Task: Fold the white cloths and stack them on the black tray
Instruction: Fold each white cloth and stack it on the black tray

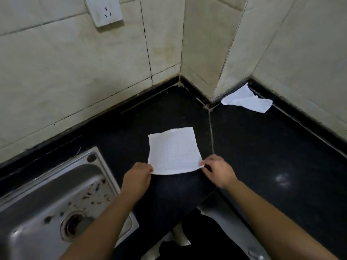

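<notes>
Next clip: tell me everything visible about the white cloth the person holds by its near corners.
The white cloth is a thin, roughly square sheet with a faint grid texture, like light fabric or paper. It lies spread on the black counter, with its far edge slightly wavy. The left hand pinches its near left corner and the right hand its near right corner, and the near edge looks slightly raised. Nothing else touches it.

Sink (pixel 47 194) partly beyond left edge, socket (pixel 104 11) beyond top.
</notes>
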A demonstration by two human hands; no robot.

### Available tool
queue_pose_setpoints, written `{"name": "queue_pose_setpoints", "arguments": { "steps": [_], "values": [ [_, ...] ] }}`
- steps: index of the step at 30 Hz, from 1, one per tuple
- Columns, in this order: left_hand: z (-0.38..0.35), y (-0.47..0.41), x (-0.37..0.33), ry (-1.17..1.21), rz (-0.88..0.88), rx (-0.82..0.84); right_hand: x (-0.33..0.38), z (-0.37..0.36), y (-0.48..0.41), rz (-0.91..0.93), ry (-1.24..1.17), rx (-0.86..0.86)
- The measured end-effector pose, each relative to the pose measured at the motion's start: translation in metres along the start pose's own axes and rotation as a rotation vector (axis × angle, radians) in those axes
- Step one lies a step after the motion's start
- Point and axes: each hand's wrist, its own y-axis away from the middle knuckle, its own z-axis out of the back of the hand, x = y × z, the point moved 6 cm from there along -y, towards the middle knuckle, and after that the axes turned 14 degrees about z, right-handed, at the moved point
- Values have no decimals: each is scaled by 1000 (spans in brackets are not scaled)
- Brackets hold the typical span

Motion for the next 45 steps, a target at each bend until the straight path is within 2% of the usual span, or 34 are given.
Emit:
{"name": "queue_pose_setpoints", "arguments": {
  "steps": [2,4,7,10,12,14,18,20,22,26,36,39,45],
  "values": [
    [-33,37,13,-41,-34,111,2,-39,22,41,92,122],
    [-54,70,17,-82,-87,189,2,-57,38,30,70,85],
    [-59,91,16,-99,-159,199,3,-62,49,93,71,36],
    [-60,86,23,-115,-136,264,0,-58,49,132,46,118],
    [-55,74,28,-49,-18,321,-4,-52,43,89,-10,210],
    [-49,58,34,103,179,386,-7,-42,30,6,-156,207],
    [-39,18,46,570,625,330,-26,-30,-8,-293,-536,15],
    [-40,3,47,726,796,291,-36,-32,-26,-398,-702,-71],
    [-44,-10,48,816,905,242,-41,-33,-43,-443,-770,-121],
    [-52,-32,52,890,1012,131,-44,-27,-68,-411,-734,-171],
    [-63,-50,49,634,962,-16,-40,-37,-96,-286,-372,-182],
    [-63,-46,46,610,918,-101,-35,-38,-96,-266,-235,-242],
    [-68,-37,44,534,827,-230,-34,-48,-92,-218,-141,-394]
  ]
}}
